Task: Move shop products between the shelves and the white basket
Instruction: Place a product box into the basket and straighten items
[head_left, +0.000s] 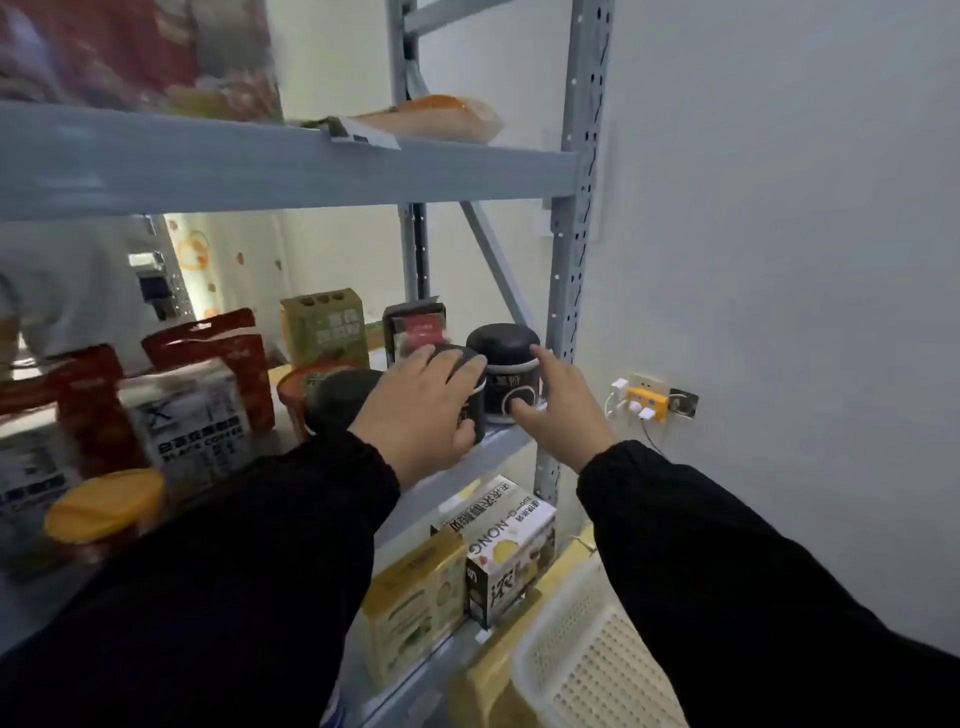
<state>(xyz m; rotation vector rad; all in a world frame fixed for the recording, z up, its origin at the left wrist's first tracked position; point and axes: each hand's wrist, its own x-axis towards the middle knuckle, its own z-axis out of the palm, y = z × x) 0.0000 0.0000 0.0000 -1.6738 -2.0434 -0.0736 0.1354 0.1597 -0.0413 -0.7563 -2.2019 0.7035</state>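
Two black jars stand at the right end of the middle shelf (506, 448). My left hand (421, 410) grips the nearer black jar (475, 410) from above, its fingers curled over the lid. My right hand (563, 410) holds the farther black jar (506, 358) between thumb and index finger, with the thumb on its front and the index at the lid's right side. The white basket (587, 670), perforated, sits at the bottom right below the shelves; its inside is mostly out of view.
Red-and-white coffee bags (197, 405), a green box (322, 327), a dark packet (415, 325) and an orange-lidded jar (104, 512) share the middle shelf. Boxes (506, 556) fill the lower shelf. The grey upright (569, 270) and a wall socket (647, 400) are at the right.
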